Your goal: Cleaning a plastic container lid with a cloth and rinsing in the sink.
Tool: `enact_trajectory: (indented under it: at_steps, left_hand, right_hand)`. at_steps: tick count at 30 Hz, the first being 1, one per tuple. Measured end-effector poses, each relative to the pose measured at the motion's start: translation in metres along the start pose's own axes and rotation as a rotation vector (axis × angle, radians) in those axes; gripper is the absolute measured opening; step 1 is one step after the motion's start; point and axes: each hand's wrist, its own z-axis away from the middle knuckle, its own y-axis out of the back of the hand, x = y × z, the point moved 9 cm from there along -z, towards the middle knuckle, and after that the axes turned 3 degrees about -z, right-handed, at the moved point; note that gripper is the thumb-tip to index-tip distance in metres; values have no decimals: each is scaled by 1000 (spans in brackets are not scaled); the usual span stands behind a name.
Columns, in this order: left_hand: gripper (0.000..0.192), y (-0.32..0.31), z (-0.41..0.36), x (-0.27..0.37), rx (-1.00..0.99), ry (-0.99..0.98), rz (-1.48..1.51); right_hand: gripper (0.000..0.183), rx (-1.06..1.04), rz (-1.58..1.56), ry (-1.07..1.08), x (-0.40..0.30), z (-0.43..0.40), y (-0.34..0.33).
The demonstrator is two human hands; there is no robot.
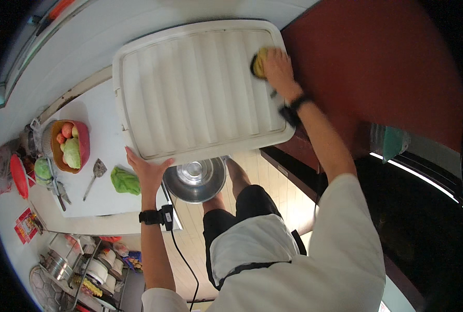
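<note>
A large off-white plastic storage-box lid (200, 93) with a ribbed panel and raised rim is held up in front of me. My left hand (147, 169) grips its lower left edge, thumb spread along the rim. Against the lid's upper right part, my right hand (279, 72) presses a yellow scrubbing pad (259, 64) with a dark edge, which may be a sponge or a folded cloth. The right hand is slightly blurred. Below the lid, a round stainless steel basin (196, 191) shows in part; the lid hides its far side.
At left, a white counter (102, 105) holds a basket (84, 150) of vegetables, a spatula (95, 175), leafy greens (125, 181) and a knife (60, 197). A dish rack (87, 273) stands lower left. A dark red panel (364, 78) borders the right. A cable (186, 261) hangs from my left wrist.
</note>
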Motion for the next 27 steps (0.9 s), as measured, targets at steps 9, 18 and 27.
enact_trajectory:
  at_steps: [9,18,27]
  left_hand:
    - [137,3,7,-7,49,-2,20]
    - [139,-1,1,4,78,-67,19]
    - [140,4,5,-11,58,6,22]
  right_hand:
    - [26,-105,-59,-86,-17,86,2]
    - [24,42,81,-158,7,21,9]
    - [50,-171,-156,-42,-44,93,16]
